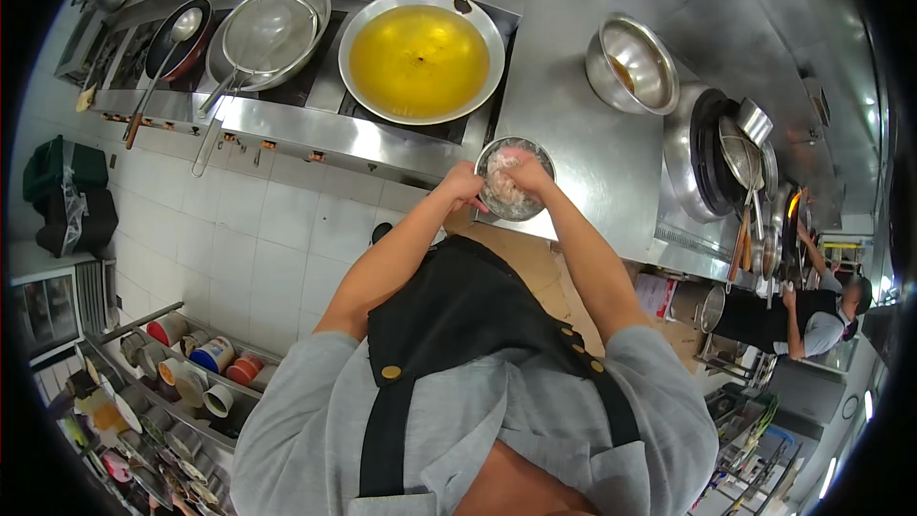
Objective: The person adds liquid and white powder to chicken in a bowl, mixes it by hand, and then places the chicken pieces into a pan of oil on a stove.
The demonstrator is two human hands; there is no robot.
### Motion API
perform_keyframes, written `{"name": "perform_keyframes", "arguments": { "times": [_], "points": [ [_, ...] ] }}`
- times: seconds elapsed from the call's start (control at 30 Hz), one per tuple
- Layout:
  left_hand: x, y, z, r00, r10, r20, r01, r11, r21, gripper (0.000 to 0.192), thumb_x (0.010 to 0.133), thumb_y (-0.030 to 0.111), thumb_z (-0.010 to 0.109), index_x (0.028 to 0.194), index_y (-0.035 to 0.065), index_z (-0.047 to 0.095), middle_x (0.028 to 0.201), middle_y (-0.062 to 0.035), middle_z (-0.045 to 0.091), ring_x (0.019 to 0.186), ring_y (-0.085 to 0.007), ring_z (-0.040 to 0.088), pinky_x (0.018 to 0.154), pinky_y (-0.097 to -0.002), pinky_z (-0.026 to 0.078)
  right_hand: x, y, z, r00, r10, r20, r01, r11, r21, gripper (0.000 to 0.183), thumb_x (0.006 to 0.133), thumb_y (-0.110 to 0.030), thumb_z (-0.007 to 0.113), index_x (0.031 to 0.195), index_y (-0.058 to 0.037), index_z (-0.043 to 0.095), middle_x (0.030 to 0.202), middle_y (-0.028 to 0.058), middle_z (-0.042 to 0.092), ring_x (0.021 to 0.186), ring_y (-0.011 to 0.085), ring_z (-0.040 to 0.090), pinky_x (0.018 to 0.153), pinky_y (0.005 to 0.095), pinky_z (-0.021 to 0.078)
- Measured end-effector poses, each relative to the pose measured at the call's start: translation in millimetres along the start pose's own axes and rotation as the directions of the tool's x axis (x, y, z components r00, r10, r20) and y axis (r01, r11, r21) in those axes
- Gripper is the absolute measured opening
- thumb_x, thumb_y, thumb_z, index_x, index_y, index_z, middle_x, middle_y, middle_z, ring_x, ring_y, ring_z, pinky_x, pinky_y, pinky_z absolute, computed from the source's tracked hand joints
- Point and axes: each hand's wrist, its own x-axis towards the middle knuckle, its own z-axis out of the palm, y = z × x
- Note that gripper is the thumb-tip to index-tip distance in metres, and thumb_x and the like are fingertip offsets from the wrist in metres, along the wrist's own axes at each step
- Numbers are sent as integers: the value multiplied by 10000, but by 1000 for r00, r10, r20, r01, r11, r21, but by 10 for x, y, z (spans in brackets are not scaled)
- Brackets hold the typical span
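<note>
A small metal mixing bowl (516, 215) sits at the front left corner of the steel counter. My left hand (464, 186) grips its left rim. Inside the bowl are pale, flour-coated pieces of food (501, 183). My right hand (529, 172) reaches in over the bowl's right side with its fingers down in the food. Those fingers are blurred and partly covered, so whether they hold a piece cannot be told. Just beyond, on the stove, stands a wide pan (494, 79) of yellow oil (419, 61), with a small dark speck near its middle.
A deep steel bowl (655, 57) with some brown liquid stands on the counter (566, 64). Left on the stove are a mesh strainer (269, 32) over a pan and a ladle (186, 25) in a frying pan. Another person (795, 315) works at a flaming wok, far right.
</note>
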Motion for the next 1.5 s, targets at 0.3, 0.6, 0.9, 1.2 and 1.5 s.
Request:
{"name": "perform_keyframes", "arguments": {
  "times": [0.3,0.6,0.9,1.2,1.5],
  "points": [
    [-8,-48,-32,999,16,-44,-13,997,69,262,771,-51,428,1008,-115,519,899,-220,581,702,-359,621,482,-419,566,-401,-514,411,955,-239,-176,100,818,-567,472,750,-228,600,1171,-58,471,1174,246,449,1039,382,493,882,452,384],
    [121,-155,-111,999,33,-43,-31,998,47,296,747,-66,420,1027,-111,504,926,-219,567,672,-351,611,471,-419,564,129,-14,120,997,-81,-8,73,935,-348,348,777,-251,583,1051,-55,496,1028,243,546,796,428,581,719,452,480],
    [-17,-37,-119,994,48,-99,-38,995,96,275,747,-64,437,1006,-117,516,898,-210,570,673,-333,619,484,-401,568,-163,-362,206,963,-268,12,251,886,-390,555,632,-171,721,1153,-159,530,1314,237,344,1141,388,420,924,428,384],
    [-45,25,-159,997,42,-58,-45,998,-53,218,751,-56,448,925,-120,564,859,-225,588,633,-337,621,477,-408,567,31,-151,-58,995,48,83,-48,999,5,584,664,-157,694,1192,-32,478,1249,222,434,1101,352,477,910,384,406],
    [177,-33,-182,994,-49,-101,73,963,258,280,759,-37,489,1025,-113,530,918,-230,587,679,-324,636,475,-384,563,-268,-433,244,933,-348,92,330,727,-603,451,733,-288,621,1125,-95,512,1142,211,459,1081,443,412,934,545,314]
  ]
}}
